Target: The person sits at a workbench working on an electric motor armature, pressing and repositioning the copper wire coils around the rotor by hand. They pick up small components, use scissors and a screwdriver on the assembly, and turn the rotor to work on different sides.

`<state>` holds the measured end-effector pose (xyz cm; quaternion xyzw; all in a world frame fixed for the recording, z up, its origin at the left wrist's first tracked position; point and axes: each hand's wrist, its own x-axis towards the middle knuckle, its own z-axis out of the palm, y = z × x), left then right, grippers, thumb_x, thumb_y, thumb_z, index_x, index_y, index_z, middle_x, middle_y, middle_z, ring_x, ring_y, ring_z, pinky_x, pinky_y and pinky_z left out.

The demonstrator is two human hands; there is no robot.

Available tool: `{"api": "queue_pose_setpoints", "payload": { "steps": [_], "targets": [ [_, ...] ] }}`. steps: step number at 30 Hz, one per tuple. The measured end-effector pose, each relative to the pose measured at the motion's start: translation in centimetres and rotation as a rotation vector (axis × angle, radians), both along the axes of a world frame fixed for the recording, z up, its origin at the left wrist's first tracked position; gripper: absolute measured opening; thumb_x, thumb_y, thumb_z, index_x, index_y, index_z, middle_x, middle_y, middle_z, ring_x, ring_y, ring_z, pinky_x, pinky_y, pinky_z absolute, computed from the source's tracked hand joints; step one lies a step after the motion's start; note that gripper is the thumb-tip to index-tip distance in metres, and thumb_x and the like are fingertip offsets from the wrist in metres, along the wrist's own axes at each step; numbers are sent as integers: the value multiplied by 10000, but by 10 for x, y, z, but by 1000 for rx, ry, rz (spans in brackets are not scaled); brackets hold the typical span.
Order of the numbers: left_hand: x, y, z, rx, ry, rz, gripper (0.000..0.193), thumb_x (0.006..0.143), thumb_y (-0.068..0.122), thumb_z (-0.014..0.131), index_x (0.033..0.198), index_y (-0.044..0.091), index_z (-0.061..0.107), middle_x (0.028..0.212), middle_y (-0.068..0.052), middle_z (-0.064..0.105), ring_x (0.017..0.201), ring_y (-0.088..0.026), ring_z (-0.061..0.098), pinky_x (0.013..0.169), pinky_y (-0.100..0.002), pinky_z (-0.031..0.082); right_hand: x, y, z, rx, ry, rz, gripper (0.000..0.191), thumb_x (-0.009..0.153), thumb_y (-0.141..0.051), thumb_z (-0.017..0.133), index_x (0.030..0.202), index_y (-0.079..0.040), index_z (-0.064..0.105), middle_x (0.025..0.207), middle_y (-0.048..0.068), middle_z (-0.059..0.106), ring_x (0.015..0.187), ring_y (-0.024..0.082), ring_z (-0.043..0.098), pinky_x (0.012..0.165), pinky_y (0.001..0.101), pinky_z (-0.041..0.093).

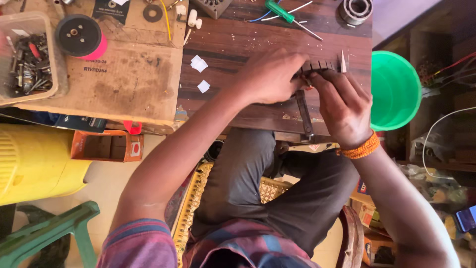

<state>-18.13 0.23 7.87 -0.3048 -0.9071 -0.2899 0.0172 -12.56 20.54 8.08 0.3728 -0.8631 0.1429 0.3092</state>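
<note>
My left hand [271, 75] and my right hand [343, 106] meet over a small dark slotted part [320, 66] on the wooden table [238, 54]. The left hand's fingers curl over the part's left end. My right hand pinches its lower edge, thumb and fingers pressed in. A thin white sliver [342, 61] stands at the part's right end. A dark metal tool [303, 114] lies under the hands, its handle pointing toward me. Beads circle my right wrist [360, 149].
A green bucket [396, 89] sits right of the table. A cardboard box [124, 74] carries a black-and-pink wheel [79, 35], beside a plastic tub of hardware [27, 59]. A green screwdriver [285, 15], a bearing [355, 10] and white scraps [200, 64] lie on the table.
</note>
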Motion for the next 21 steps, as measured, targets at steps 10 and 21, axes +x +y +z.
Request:
{"api": "queue_pose_setpoints", "payload": {
  "steps": [10,21],
  "targets": [
    [34,6,2,46,11,6,387,883,258,743,1190,57,619,1037,-145,752,924,-400,710,731,-550,530,18,-2,-7,-524,-430,-81,655,830,31,887,1401,-3,566,1393,160,568,1225,270,616,971,359,591],
    [30,-6,2,-67,220,-132,450,899,239,775,1288,95,601,979,-110,755,807,-352,726,693,-496,551,14,4,-26,-628,-651,58,550,901,117,793,1412,15,619,1374,153,664,1243,223,684,1025,328,567]
  ]
}}
